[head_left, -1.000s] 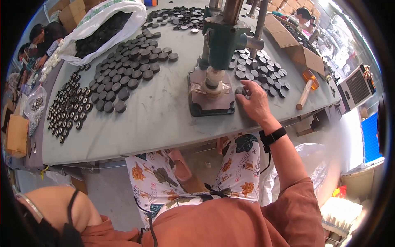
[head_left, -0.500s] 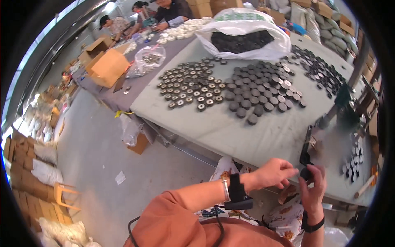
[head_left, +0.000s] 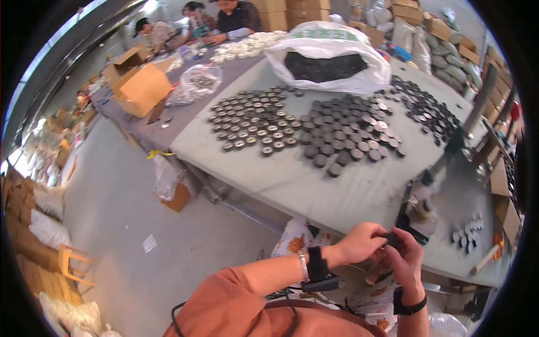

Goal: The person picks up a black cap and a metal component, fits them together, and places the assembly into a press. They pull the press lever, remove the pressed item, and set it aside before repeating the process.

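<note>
Over the table's front edge, my right hand (head_left: 409, 259) grips a small black round disc (head_left: 393, 240) between thumb and fingers. My left hand (head_left: 365, 244) comes up against the disc's left side, thumb and fingers pinched; anything between those fingertips is hidden. Just beyond my hands stands a hand-operated press (head_left: 422, 209) with a dark metal frame, partly blurred. Many dark round discs (head_left: 337, 135) lie mid-table with plain faces up. To their left are similar discs (head_left: 255, 121) with light metallic centres.
An open white sack (head_left: 359, 78) of black pieces stands at the table's back. More small black pieces (head_left: 429, 109) spread at the far right. Beside the press lie several shiny-topped discs (head_left: 467, 233) and a wooden-handled hammer (head_left: 487, 259). People sit at the far grey-covered table (head_left: 135, 121).
Both hands have come closer together and shifted left with the disc. My left fingers, apart from it before, now meet its side. The whole view has shifted slightly.
</note>
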A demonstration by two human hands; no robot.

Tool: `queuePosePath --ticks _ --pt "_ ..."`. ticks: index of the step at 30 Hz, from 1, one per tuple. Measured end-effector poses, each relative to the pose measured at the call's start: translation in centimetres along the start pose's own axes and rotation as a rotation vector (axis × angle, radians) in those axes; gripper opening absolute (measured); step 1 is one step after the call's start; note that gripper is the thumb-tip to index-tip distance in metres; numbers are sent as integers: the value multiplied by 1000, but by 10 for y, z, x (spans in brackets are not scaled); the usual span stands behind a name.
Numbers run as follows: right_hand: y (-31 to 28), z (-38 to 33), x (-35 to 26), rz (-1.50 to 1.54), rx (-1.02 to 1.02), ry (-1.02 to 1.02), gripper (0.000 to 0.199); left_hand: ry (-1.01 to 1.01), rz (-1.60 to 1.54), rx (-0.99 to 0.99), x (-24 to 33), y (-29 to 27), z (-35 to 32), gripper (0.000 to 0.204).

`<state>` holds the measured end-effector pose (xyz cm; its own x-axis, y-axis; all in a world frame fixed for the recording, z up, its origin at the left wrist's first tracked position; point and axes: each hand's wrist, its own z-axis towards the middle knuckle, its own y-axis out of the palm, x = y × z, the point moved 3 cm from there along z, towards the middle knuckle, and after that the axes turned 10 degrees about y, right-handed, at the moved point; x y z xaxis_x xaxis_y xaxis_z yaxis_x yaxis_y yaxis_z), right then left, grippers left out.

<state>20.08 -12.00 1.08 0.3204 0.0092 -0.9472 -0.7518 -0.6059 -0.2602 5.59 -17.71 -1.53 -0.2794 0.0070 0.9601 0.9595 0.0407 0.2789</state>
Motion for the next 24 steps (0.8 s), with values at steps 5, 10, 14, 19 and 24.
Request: queuePosePath --ticks 5,10,14,19,24 --pt "-11 -2 -2 164 -32 271 25 34 146 -37 2 11 0 24" --pt "-40 -17 -5 153 75 239 26 215 365 -19 11 22 7 23" --pt "-101 -21 13 505 319 32 21 199 519 47 24 19 19 14" --pt "-206 -38 26 430 669 -3 23 326 782 -21 22 5 44 8" --pt "-332 -6 59 464 1005 102 22 724 1227 -79 14 9 57 4"
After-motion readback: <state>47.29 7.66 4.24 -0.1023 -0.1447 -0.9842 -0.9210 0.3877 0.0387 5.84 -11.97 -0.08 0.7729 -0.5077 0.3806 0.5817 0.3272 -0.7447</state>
